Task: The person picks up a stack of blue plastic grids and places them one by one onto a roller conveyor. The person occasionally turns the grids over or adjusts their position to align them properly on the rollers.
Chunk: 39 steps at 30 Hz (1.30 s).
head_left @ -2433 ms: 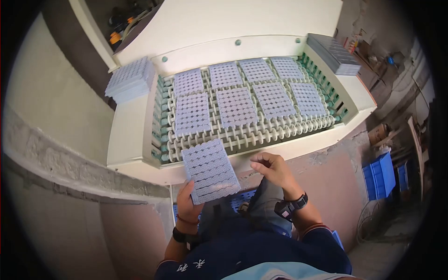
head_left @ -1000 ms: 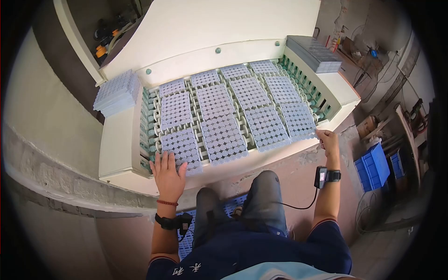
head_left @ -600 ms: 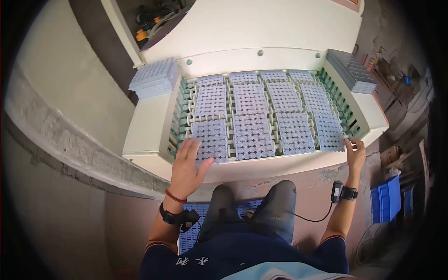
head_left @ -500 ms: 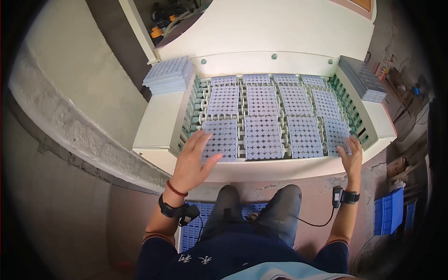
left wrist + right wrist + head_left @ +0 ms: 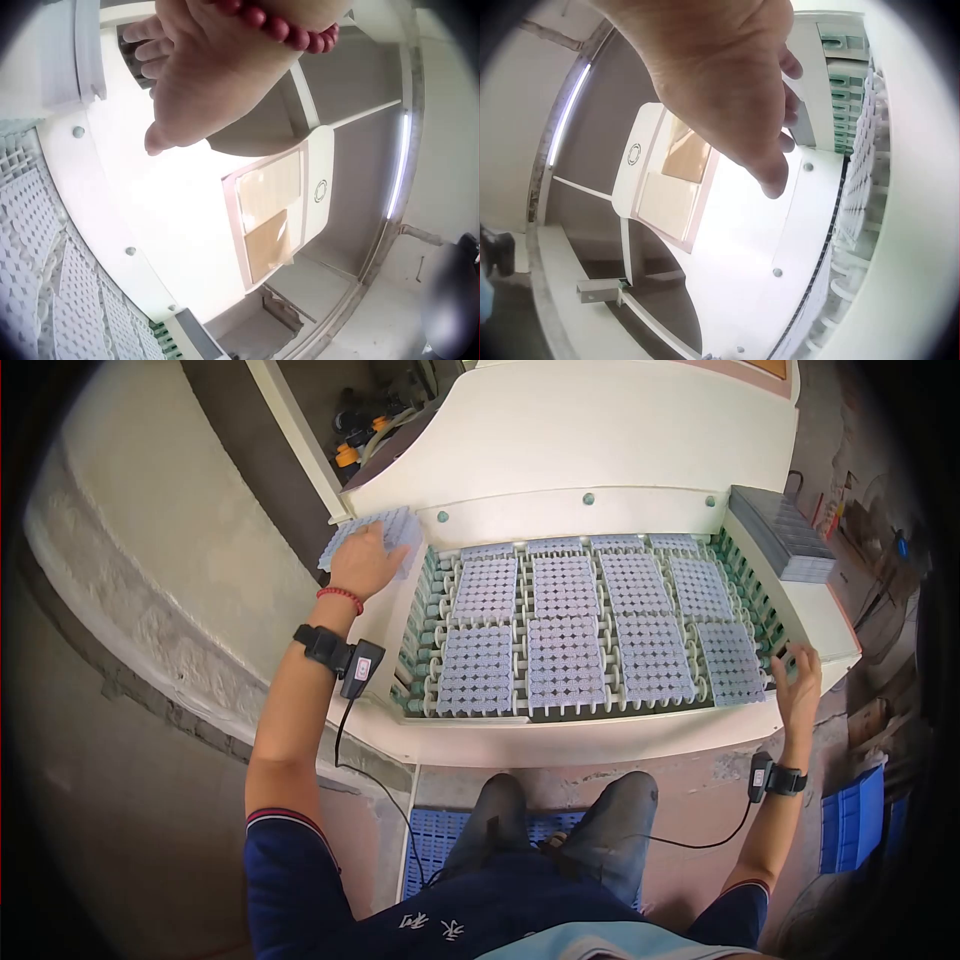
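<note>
My left hand (image 5: 363, 563) is over the stack of pale blue perforated sheets (image 5: 400, 525) at the back left, fingers extended across its top. In the left wrist view the fingers (image 5: 154, 51) look relaxed, with the stack (image 5: 71, 56) beside them. My right hand (image 5: 798, 695) hovers at the machine's right front corner, fingers loosely bent and nothing in them. Close to it lies the front right sheet (image 5: 733, 665). Similar sheets (image 5: 475, 668) lie in rows on the roller conveyor (image 5: 517, 685), the farthest row partly under the white hood (image 5: 620, 435).
A stack of dark grey sheets (image 5: 785, 545) stands on the machine's right ledge. The white front edge (image 5: 600, 735) runs before my knees. A rough wall ledge (image 5: 200, 650) borders the left side. A blue crate (image 5: 852, 825) is at the lower right.
My left hand has gone from the front left sheet to the stack at back left. My right hand has moved off the front right sheet. The sheets have shifted farther under the hood.
</note>
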Available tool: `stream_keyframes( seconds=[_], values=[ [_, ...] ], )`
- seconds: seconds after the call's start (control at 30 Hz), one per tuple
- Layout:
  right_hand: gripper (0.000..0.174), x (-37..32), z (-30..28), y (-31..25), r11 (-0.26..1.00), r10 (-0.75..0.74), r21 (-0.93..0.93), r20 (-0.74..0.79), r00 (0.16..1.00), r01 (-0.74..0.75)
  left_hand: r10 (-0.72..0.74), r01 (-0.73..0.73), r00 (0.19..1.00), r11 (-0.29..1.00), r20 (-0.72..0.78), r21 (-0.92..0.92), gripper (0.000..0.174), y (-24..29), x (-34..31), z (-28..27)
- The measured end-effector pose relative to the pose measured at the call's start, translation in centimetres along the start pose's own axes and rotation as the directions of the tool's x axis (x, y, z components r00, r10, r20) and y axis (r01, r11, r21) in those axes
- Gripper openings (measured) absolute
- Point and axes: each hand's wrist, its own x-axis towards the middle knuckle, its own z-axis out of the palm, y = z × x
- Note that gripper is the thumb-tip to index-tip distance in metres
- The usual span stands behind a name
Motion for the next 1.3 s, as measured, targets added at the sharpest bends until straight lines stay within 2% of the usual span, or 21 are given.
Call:
stream_keyframes(
  seconds=[0.07,0.17,0.27,0.43,0.5,0.67,0.7,0.73,0.77,0.8,0.83,0.87,0.93,0.97,1.0,1.03,1.1,1.13,1.17,1.27,1.3],
  values=[
    [0.033,1.8,0.3,5.2,0.987,0.011,-0.157,-0.074,0.997,-0.022,-0.037,0.037,0.999,0.999,0.005,0.035,0.048,-0.1,1.8,1.3],
    [0.03,3.0,1.2,9.5,0.992,-0.036,-0.126,-0.061,0.997,0.028,-0.12,0.115,0.991,0.989,0.054,0.092,0.042,-1.2,3.5,4.2],
    [0.029,3.0,1.8,9.8,0.962,0.012,-0.272,-0.089,0.996,-0.036,-0.16,0.148,0.983,0.981,0.092,0.124,0.04,-2.1,4.0,5.4],
    [0.029,2.7,1.8,9.7,0.966,-0.02,-0.26,-0.112,0.994,-0.01,-0.094,0.087,0.993,0.992,0.072,0.091,0.039,-4.2,2.9,5.8],
    [0.029,2.6,2.0,9.9,0.961,-0.043,-0.277,-0.136,0.99,0.004,0.034,-0.035,0.998,0.999,-0.048,-0.034,0.04,-5.8,2.0,5.9],
    [0.032,2.5,2.0,9.7,0.954,-0.02,-0.299,-0.131,0.991,-0.02,0.008,-0.026,0.997,0.968,-0.072,-0.25,0.045,-9.6,0.8,7.7],
    [0.033,2.5,2.0,9.8,0.955,-0.006,-0.296,-0.117,0.993,-0.029,-0.122,0.066,0.958,0.975,-0.259,-0.213,0.048,-9.7,0.7,8.2],
    [0.033,2.6,2.0,9.8,0.955,-0.006,-0.296,-0.118,0.993,-0.03,-0.235,0.163,0.867,0.967,-0.44,-0.195,0.052,-9.9,0.8,8.6],
    [0.033,2.5,1.9,9.8,0.957,-0.006,-0.29,-0.116,0.993,-0.028,-0.234,0.162,0.868,0.967,-0.439,-0.196,0.052,-10.3,1.0,8.6],
    [0.033,2.5,1.9,9.8,0.958,-0.008,-0.284,-0.114,0.993,-0.024,-0.615,0.422,0.786,0.611,-0.066,-0.67,0.055,-8.3,0.9,5.9],
    [0.033,2.6,2.0,9.7,0.958,-0.008,-0.286,-0.111,0.994,-0.024,-0.678,0.593,0.592,0.0,0.435,-0.806,0.058,-7.1,0.8,4.4],
    [0.033,2.7,2.2,9.7,0.96,-0.02,-0.279,-0.118,0.993,-0.013,-0.672,0.595,0.594,-0.002,0.442,-0.804,0.058,-7.7,0.6,5.0],
    [0.033,2.5,2.0,9.7,0.96,-0.025,-0.279,-0.141,0.99,-0.015,-0.494,0.486,0.603,-0.395,0.627,-0.779,0.057,-9.9,0.5,7.4],
    [0.033,2.5,1.9,9.2,0.959,-0.018,-0.282,-0.157,0.987,-0.028,-0.415,0.472,0.657,-0.425,0.63,-0.772,0.053,-11.0,0.8,8.6],
    [0.034,2.5,1.7,8.9,0.955,-0.008,-0.294,-0.148,0.989,-0.037,-0.441,0.442,0.613,-0.495,0.655,-0.748,0.049,-10.8,1.3,8.8],
    [0.035,2.5,1.5,8.5,0.952,0.002,-0.303,-0.138,0.99,-0.044,-0.279,0.407,0.885,0.074,0.373,-0.91,0.048,-16.5,1.3,14.0],
    [0.035,2.4,1.3,8.1,0.955,0.002,-0.293,-0.148,0.989,-0.046,-0.384,0.415,0.806,-0.177,0.451,-0.892,0.049,-15.4,1.1,12.6],
    [0.035,2.3,1.2,7.9,0.949,0.013,-0.311,-0.15,0.989,-0.06,-0.4,0.432,0.799,-0.14,0.45,-0.891,0.044,-15.9,1.2,12.8],
    [0.035,2.3,1.2,7.7,0.952,0.013,-0.301,-0.144,0.99,-0.056,-0.525,0.407,0.609,-0.436,0.594,-0.803,0.041,-9.9,0.8,7.8],
    [0.034,2.4,0.9,7.4,0.954,0.015,-0.294,-0.147,0.989,-0.058,-0.512,0.422,0.65,-0.372,0.562,-0.827,0.035,-10.8,0.2,8.1],
    [0.032,2.4,1.0,7.3,0.954,0.017,-0.294,-0.151,0.988,-0.062,-0.501,0.407,0.629,-0.439,0.595,-0.801,0.036,-10.5,0.0,7.8]
  ],
)
